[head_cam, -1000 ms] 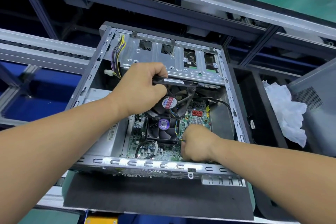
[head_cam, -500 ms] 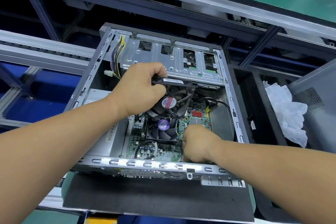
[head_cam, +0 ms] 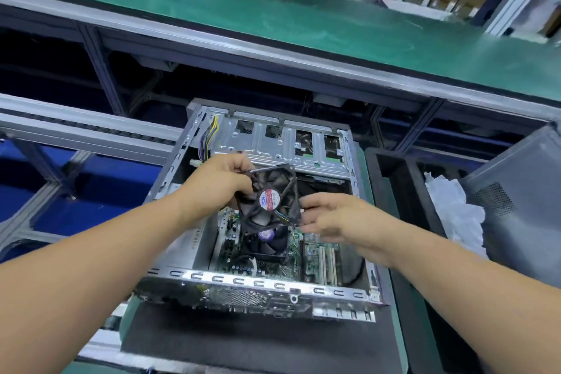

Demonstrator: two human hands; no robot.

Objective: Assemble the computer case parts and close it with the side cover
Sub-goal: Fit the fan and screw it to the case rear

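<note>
Your left hand [head_cam: 223, 184] grips the upper left corner of a black case fan [head_cam: 270, 199], fingers curled round its frame, holding it tilted in the air above the open computer case [head_cam: 197, 278]. The fan's red round label faces you. Your right hand [head_cam: 331, 217] sits at the fan's lower right edge, fingers loosely extended toward the thin fan cable [head_cam: 283, 217]; whether they pinch the wire or only touch it cannot be told.

The case lies on its side on a dark mat [head_cam: 243, 340], opening upward. Inside, directly under the fan, sits the processor cooler [head_cam: 267, 241] on the green motherboard [head_cam: 315, 255]. The silver drive cage [head_cam: 282, 144] runs along the far edge of the case, with a bundle of yellow and black power wires [head_cam: 209, 132] at its far left corner. A grey side cover [head_cam: 513, 200] leans well to the right of the case, beyond a black tray holding white wrapping [head_cam: 449, 206].

The fan is not yet seated. To do this step well, probably keep the firm left grip on the frame, not the blades, and use the right hand to guide the cable clear so it cannot be trapped or reach the cooler's blades. Align the fan square to its mount before pressing. The side cover comes last.
</note>
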